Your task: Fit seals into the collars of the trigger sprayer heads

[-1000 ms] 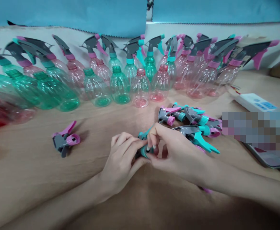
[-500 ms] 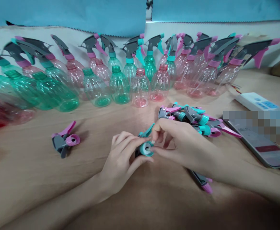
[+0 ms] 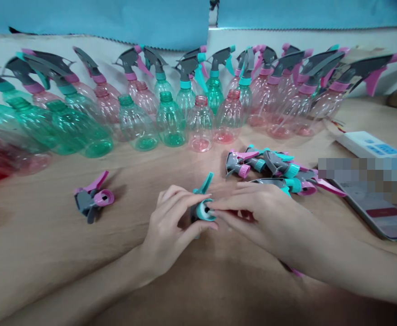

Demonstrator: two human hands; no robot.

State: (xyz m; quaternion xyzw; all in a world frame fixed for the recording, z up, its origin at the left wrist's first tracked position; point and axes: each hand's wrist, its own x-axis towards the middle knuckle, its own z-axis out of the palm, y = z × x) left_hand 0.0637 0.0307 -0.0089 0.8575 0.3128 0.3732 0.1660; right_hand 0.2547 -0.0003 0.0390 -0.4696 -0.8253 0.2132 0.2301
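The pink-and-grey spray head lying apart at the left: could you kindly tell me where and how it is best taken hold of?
Probably by the spray head's grey body, coming from the left: its pink collar opens rightward and its pink trigger juts away to the upper right, so both should stay clear.

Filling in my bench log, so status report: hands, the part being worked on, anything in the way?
Left hand gripping teal-collared spray head. Right hand at its open end. No obstruction seen between them; pink-collared spray head off left.
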